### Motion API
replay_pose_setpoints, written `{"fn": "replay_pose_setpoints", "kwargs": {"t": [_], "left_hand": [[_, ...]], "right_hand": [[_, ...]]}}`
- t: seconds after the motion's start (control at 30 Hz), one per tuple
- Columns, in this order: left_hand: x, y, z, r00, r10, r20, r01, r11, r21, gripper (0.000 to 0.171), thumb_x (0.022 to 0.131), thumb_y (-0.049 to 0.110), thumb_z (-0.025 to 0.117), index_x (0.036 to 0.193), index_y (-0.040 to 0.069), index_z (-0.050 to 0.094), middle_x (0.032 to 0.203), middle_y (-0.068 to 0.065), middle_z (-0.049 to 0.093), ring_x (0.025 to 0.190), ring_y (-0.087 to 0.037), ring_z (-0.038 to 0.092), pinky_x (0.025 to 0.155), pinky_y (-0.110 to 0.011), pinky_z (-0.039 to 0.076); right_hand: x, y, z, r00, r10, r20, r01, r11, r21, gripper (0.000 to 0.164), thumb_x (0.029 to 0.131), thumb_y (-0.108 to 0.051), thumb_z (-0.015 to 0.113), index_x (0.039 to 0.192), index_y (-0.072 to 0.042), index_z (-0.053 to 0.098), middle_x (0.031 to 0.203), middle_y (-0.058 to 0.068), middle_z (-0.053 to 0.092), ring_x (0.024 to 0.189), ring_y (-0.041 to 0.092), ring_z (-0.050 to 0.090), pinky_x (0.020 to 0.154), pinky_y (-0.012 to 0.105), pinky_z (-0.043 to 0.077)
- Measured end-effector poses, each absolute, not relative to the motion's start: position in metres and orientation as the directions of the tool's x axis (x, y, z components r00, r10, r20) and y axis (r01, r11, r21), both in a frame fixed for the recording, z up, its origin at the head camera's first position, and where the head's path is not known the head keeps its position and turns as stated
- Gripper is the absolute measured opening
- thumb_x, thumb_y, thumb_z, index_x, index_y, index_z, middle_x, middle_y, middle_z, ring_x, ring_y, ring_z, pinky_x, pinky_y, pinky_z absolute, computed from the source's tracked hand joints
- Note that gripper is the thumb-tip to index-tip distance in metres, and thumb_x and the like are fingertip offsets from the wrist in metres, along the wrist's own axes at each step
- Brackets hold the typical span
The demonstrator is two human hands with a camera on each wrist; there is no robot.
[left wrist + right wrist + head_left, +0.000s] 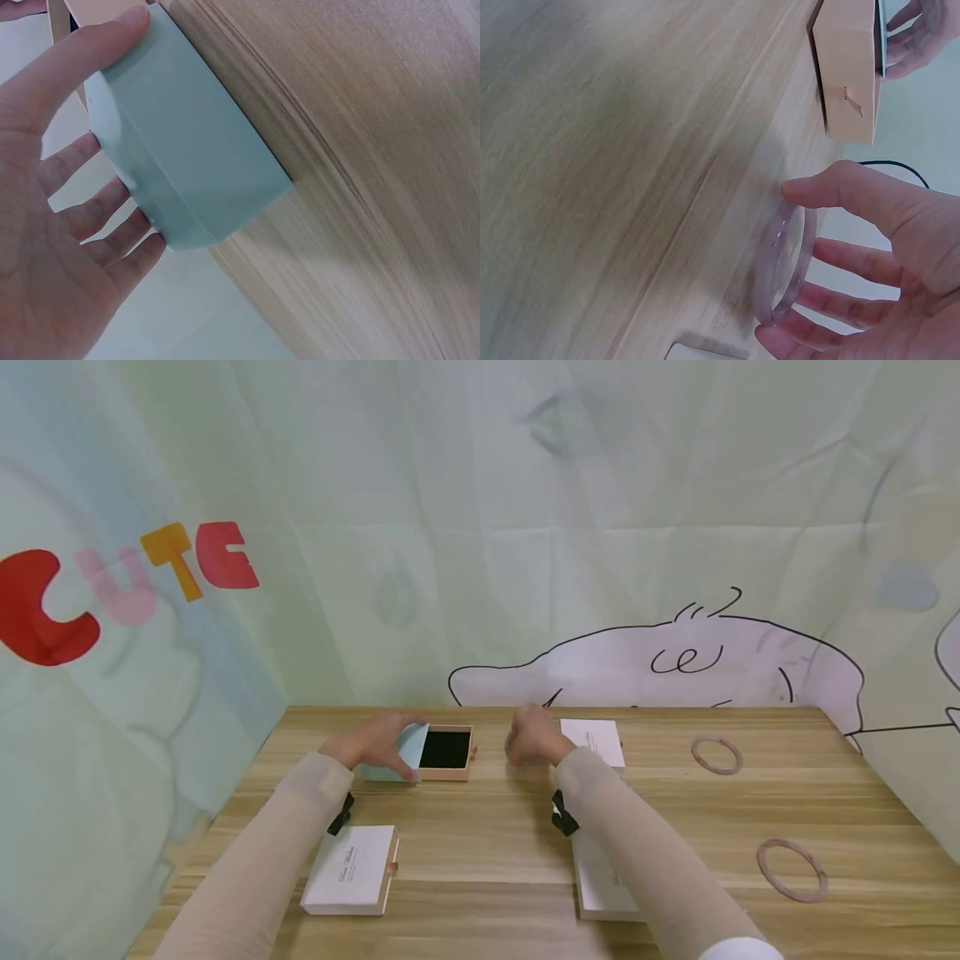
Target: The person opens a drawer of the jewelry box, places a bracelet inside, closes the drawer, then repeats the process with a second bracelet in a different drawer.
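Note:
A drawer-style gift box with a light blue sleeve lies at the back left of the table. Its peach tray is slid partly out on the right and shows a black lining. My left hand grips the sleeve across its width, thumb along the near side and fingers along the far side. To the right of the box, my right hand is low over the table. In the right wrist view it holds a translucent pale purple bangle between thumb and fingers; the head view hides this bangle.
One white box lies at the front left. Another white box is behind my right wrist, and a third white box is partly under my right forearm. Two bangles, a far bangle and a near bangle, lie on the right.

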State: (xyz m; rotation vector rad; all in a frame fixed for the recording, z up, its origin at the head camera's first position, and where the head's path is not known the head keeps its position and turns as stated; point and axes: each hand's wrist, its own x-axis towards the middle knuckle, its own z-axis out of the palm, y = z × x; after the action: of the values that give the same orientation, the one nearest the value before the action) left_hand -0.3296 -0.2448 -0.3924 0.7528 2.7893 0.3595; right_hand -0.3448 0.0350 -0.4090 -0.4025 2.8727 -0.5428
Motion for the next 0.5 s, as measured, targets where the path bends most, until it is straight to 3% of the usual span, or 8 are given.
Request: {"fn": "replay_pose_setpoints", "kwargs": {"t": [0.13, 0.2, 0.27, 0.37, 0.47, 0.5], "left_hand": [[-0.329, -0.244, -0.392, -0.839, 0.522, -0.155, 0.463, 0.833, 0.304, 0.094, 0.068, 0.032, 0.093, 0.143, -0.001, 0.048, 0.144, -0.023, 0.048, 0.128, -0.04, 0.046, 0.104, -0.054, 0.039], [-0.33, -0.244, -0.392, -0.838, 0.523, -0.155, 0.462, 0.832, 0.308, 0.094, 0.068, 0.031, 0.093, 0.143, -0.002, 0.048, 0.144, -0.023, 0.048, 0.129, -0.041, 0.045, 0.104, -0.054, 0.039], [-0.33, -0.244, -0.392, -0.839, 0.521, -0.156, 0.459, 0.832, 0.312, 0.094, 0.068, 0.031, 0.093, 0.144, -0.002, 0.048, 0.145, -0.023, 0.047, 0.129, -0.04, 0.045, 0.104, -0.053, 0.039], [-0.33, -0.244, -0.392, -0.842, 0.516, -0.159, 0.453, 0.835, 0.314, 0.094, 0.068, 0.031, 0.093, 0.144, -0.001, 0.047, 0.144, -0.023, 0.048, 0.125, -0.038, 0.048, 0.101, -0.052, 0.041], [-0.329, -0.245, -0.393, -0.844, 0.512, -0.161, 0.447, 0.837, 0.316, 0.095, 0.067, 0.031, 0.094, 0.144, -0.001, 0.048, 0.143, -0.023, 0.049, 0.122, -0.036, 0.049, 0.1, -0.051, 0.042], [-0.329, -0.245, -0.393, -0.844, 0.511, -0.162, 0.447, 0.838, 0.314, 0.095, 0.067, 0.031, 0.094, 0.144, -0.001, 0.048, 0.143, -0.023, 0.049, 0.122, -0.037, 0.049, 0.1, -0.052, 0.042]], "right_hand": [[-0.342, 0.036, -0.405, -0.942, -0.31, -0.131, -0.223, 0.867, -0.446, 0.031, 0.075, -0.002, 0.068, 0.062, -0.01, 0.041, 0.073, 0.002, 0.041, 0.071, 0.02, 0.033, 0.061, 0.032, 0.031], [-0.34, 0.036, -0.403, -0.943, -0.311, -0.121, -0.222, 0.856, -0.467, 0.019, 0.076, -0.003, 0.069, 0.067, -0.006, 0.052, 0.079, 0.003, 0.047, 0.075, 0.021, 0.039, 0.066, 0.032, 0.037], [-0.339, 0.036, -0.4, -0.944, -0.309, -0.115, -0.22, 0.85, -0.479, 0.008, 0.077, -0.004, 0.069, 0.083, 0.0, 0.065, 0.092, 0.007, 0.058, 0.087, 0.025, 0.049, 0.077, 0.036, 0.046], [-0.337, 0.037, -0.396, -0.946, -0.301, -0.118, -0.208, 0.846, -0.491, 0.032, 0.08, -0.006, 0.067, 0.11, 0.005, 0.067, 0.115, 0.015, 0.059, 0.108, 0.033, 0.05, 0.093, 0.046, 0.046], [-0.336, 0.037, -0.395, -0.945, -0.305, -0.116, -0.217, 0.851, -0.478, 0.026, 0.082, -0.007, 0.062, 0.105, 0.005, 0.067, 0.113, 0.015, 0.059, 0.103, 0.03, 0.05, 0.091, 0.044, 0.046], [-0.336, 0.036, -0.395, -0.945, -0.307, -0.114, -0.22, 0.852, -0.475, 0.018, 0.082, -0.006, 0.061, 0.095, 0.004, 0.066, 0.11, 0.015, 0.059, 0.098, 0.028, 0.048, 0.086, 0.041, 0.045]]}}
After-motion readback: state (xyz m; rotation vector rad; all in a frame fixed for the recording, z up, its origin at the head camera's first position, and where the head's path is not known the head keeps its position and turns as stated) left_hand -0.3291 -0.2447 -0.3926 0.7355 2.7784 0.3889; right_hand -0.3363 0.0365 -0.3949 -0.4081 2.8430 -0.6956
